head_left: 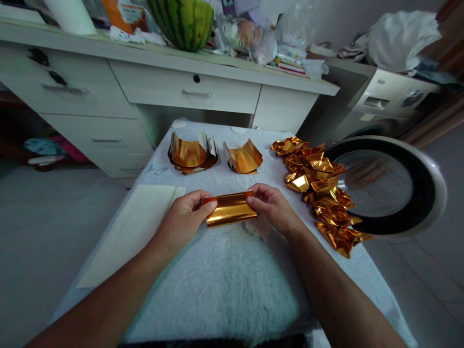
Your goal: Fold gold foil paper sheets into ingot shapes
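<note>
Between my two hands is a sheet of shiny gold foil paper (232, 210), bent over into a flat roll. My left hand (188, 211) pinches its left end, thumb on top. At the right end, my right hand (270, 205) grips it between thumb and fingers. Behind it on the cloth lie a curled stack of gold foil sheets (188, 153) with pale edges and a smaller curled stack (245, 157). Folded gold foil pieces (319, 179) form a long heap to the right of my right hand.
A pale cloth (217, 285) covers the table, with a cream paper sheet (134, 227) at its left. An open washing machine door (435, 193) reaches the table's right side. Behind stands a white drawer counter (224, 94) carrying a cut watermelon (183, 21) and clutter.
</note>
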`<action>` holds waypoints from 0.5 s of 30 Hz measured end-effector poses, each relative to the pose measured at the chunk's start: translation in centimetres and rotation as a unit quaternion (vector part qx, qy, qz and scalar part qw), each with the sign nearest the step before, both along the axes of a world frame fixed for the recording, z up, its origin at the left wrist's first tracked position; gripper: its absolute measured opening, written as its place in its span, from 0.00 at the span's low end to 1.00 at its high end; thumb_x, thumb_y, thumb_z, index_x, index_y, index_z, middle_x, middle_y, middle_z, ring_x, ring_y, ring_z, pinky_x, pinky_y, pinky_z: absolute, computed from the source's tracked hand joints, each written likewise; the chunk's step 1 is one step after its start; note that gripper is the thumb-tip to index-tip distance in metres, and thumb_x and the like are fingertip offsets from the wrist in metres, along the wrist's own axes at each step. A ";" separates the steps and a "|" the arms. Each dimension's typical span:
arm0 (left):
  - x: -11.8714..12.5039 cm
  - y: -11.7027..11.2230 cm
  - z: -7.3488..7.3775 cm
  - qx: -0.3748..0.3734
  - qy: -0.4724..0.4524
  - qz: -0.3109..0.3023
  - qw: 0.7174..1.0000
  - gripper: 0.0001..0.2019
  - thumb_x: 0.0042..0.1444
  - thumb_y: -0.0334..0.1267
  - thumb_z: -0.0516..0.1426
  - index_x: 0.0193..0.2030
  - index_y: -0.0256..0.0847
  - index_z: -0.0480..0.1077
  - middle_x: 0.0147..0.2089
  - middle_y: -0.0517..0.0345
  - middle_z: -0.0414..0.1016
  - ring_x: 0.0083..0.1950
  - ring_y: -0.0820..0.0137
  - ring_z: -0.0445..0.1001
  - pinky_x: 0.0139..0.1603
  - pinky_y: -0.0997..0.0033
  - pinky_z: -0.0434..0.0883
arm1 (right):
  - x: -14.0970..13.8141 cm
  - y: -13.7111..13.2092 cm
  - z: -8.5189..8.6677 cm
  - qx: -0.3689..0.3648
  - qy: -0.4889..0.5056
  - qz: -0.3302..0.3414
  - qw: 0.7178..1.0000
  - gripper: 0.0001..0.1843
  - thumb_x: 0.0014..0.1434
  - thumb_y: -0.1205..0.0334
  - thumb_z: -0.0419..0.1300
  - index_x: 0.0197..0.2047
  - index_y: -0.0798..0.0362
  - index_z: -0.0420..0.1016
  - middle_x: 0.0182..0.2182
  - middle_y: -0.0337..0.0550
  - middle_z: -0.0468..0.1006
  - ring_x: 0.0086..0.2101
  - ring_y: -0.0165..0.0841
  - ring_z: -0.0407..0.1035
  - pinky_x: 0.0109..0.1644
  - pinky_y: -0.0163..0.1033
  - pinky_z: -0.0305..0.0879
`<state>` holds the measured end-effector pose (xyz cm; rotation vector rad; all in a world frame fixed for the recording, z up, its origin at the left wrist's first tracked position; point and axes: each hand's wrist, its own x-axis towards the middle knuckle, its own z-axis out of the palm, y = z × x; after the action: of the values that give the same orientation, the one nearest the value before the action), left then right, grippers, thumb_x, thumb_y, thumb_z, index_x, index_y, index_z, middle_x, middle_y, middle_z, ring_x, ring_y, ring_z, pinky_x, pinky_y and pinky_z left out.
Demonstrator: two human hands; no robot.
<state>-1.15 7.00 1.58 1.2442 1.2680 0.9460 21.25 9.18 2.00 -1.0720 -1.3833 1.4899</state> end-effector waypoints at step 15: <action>0.0 0.0 0.1 0.022 0.013 -0.009 1.000 0.09 0.57 0.44 0.59 0.33 0.40 0.70 0.26 0.64 0.69 0.28 0.73 0.68 0.30 0.73 0.62 | 0.1 -0.1 0.5 0.011 -0.014 -0.013 1.000 0.18 0.54 0.45 0.66 0.30 0.52 0.72 0.24 0.34 0.68 0.26 0.27 0.60 0.31 0.33 0.57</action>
<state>-1.19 6.97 1.67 1.3037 1.2595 0.9522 21.36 9.07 2.51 -1.0967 -1.3978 1.4422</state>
